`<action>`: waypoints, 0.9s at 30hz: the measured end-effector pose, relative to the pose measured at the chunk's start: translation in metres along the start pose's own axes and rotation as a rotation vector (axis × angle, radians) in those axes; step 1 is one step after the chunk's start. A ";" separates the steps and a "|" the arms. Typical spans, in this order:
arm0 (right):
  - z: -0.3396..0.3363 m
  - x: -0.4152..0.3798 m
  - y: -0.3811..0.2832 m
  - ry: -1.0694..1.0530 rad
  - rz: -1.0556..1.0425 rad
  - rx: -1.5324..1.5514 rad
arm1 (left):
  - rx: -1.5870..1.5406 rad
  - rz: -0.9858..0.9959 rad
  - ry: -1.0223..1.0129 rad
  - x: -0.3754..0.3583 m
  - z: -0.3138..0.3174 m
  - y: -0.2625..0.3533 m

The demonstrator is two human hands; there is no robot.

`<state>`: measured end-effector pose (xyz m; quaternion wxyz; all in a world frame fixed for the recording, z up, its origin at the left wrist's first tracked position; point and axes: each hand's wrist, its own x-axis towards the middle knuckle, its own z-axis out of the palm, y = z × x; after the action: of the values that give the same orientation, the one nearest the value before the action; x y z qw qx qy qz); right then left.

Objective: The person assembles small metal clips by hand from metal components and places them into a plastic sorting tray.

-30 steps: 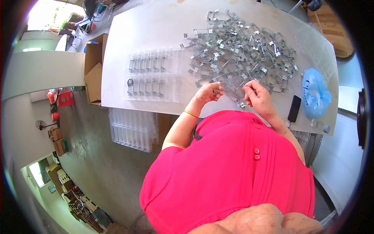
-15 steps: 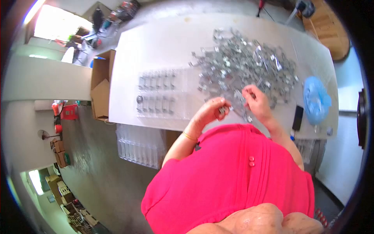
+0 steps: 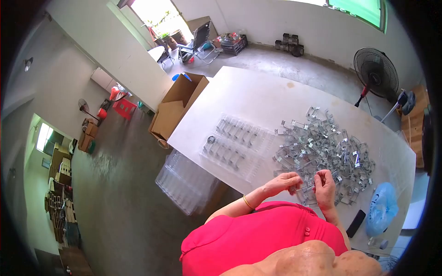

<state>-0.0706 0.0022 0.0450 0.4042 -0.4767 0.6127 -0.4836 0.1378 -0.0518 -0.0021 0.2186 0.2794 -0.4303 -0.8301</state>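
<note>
My left hand (image 3: pixel 283 182), with a bracelet at its wrist, has its fingers closed on a small silvery metal fitting, mostly hidden by them. Close beside it, my right hand (image 3: pixel 325 187) is pinched shut; whatever is between its fingertips is too small to make out. Both hands are just above the near edge of a heap of metal fittings (image 3: pixel 322 149), thin bracket-like pieces with small blocks at their ends. To the left, a clear plastic tray (image 3: pixel 259 158) lies flat with rows of similar fittings in it, and a small round dark object (image 3: pixel 211 139) rests on it.
The white table (image 3: pixel 248 89) carries a blue plastic bag (image 3: pixel 382 209) and a black phone-like object (image 3: pixel 356 223) at right. Stacked clear trays (image 3: pixel 186 181) stand below its left edge, near an open cardboard box (image 3: pixel 172 115). A standing fan (image 3: pixel 376 73) is beyond the table.
The head view has turned and tilted up, so the table appears rotated and more of the room shows. My hands remain close together at the heap's near edge, the left still closed.
</note>
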 end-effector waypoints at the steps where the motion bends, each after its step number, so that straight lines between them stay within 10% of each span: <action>1: -0.004 0.000 0.001 -0.006 0.001 0.000 | -0.003 0.001 0.005 0.000 0.008 0.001; 3: -0.013 0.001 0.002 -0.007 0.039 0.033 | 0.819 0.334 0.378 0.002 0.029 0.002; 6: -0.024 -0.003 0.011 -0.044 0.017 0.025 | 1.221 0.583 0.418 0.002 0.063 0.012; 16: -0.055 -0.015 0.011 -0.149 0.075 0.130 | 1.145 0.369 0.377 0.022 0.100 -0.031; 27: -0.083 -0.020 -0.046 -0.183 0.103 0.086 | -0.671 0.019 0.014 -0.003 0.101 0.020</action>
<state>-0.1372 0.0351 0.1080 0.5027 -0.4690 0.5758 -0.4425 0.0764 -0.0007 0.0629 0.3091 0.1937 -0.1342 -0.9214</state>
